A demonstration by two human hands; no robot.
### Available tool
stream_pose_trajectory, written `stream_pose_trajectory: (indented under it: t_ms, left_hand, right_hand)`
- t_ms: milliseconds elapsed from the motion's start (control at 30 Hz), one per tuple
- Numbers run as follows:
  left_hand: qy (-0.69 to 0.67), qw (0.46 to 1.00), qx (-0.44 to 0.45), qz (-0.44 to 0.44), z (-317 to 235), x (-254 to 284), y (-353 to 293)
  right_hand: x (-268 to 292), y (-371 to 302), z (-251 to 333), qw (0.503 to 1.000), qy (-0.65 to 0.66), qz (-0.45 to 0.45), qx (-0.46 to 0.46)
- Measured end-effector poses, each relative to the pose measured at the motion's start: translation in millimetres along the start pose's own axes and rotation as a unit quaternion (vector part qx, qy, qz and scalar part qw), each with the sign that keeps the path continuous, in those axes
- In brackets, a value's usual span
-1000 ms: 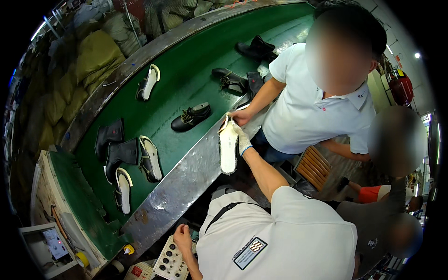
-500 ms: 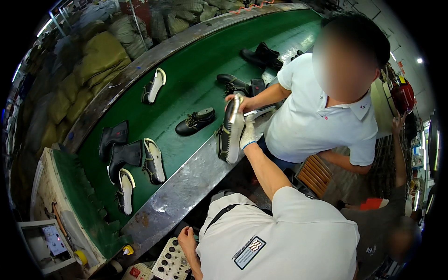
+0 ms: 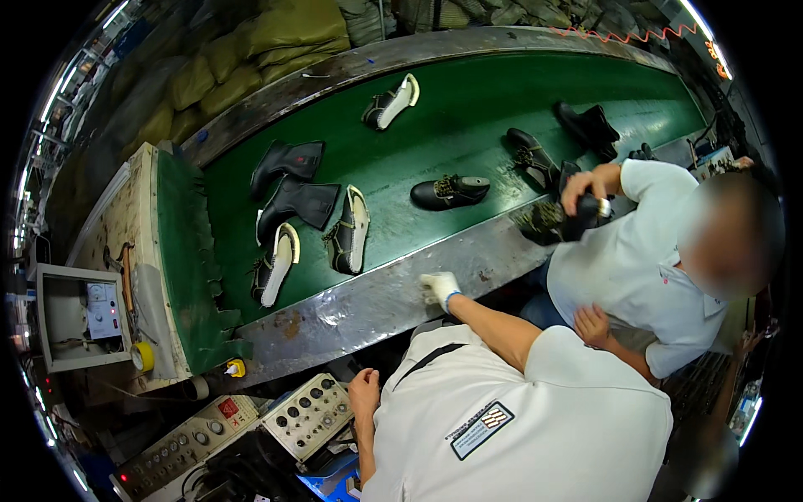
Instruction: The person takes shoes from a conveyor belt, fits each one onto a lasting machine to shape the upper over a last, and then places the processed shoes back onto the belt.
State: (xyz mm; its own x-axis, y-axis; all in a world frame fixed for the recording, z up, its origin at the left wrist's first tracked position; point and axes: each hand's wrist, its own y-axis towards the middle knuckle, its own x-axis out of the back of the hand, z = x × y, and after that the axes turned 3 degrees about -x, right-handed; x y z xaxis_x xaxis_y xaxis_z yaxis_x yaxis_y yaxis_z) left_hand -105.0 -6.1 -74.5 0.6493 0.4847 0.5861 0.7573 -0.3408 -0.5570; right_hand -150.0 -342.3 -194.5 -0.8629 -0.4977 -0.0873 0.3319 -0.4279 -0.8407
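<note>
My right hand (image 3: 441,289), in a white glove, is at the metal edge (image 3: 376,297) of a green-topped conveyor. It holds nothing and its fingers look loosely stretched out. My bare left hand (image 3: 363,391) hangs beside a control box (image 3: 309,414), its fingers curled in with nothing seen in them. Above my right hand, a black low shoe (image 3: 450,193) lies on the green belt (image 3: 401,159). Shoes with white undersides (image 3: 346,234) rest to the left. At the right, a co-worker's hand (image 3: 586,191) grips a dark shoe (image 3: 585,219), partly hidden by that hand.
Black boots (image 3: 299,203) lie at the belt's left, and more footwear (image 3: 588,127) at its right. A co-worker (image 3: 644,243) stands close on my right. A wooden-sided box (image 3: 159,268), yellow tape (image 3: 143,356) and an open-fronted case (image 3: 75,318) are at the left.
My right hand has let go of the shoe and drawn away from it. The co-worker now has it farther right. The view has turned, shifting the belt.
</note>
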Motion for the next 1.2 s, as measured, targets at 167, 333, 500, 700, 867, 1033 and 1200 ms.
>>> stream_pose_trajectory:
  t_ms: [167,333,500,700,867,1033,1200]
  left_hand:
    - [-0.007,1.000,0.006,0.014,2.1,-5.6,-0.8]
    - [-0.043,0.994,0.096,0.005,6.8,-2.5,-14.2]
    - [-0.097,0.984,0.142,-0.042,1.2,-2.3,-20.8]
    - [-0.254,0.953,0.127,-0.108,-10.3,23.0,-6.8]
    - [-0.366,0.889,0.040,-0.270,-22.6,109.9,0.9]
    - [-0.448,0.800,-0.026,-0.398,-27.0,204.1,-23.6]
    - [-0.537,0.677,-0.018,-0.503,38.3,236.7,-107.9]
  right_hand:
    - [-91.5,55.5,50.9,0.922,-0.338,-0.034,0.185]
    - [-199.0,86.2,95.6,0.918,-0.377,-0.081,0.091]
    - [-253.5,104.4,92.5,0.914,-0.351,-0.202,0.020]
    - [-219.7,86.5,87.1,0.984,-0.070,0.163,0.036]
    - [-213.4,-39.3,85.4,0.800,-0.032,0.584,-0.133]
    - [-273.9,-127.8,8.9,0.751,-0.006,0.548,-0.367]
    - [-316.1,-220.2,-51.3,0.693,-0.112,0.576,-0.420]
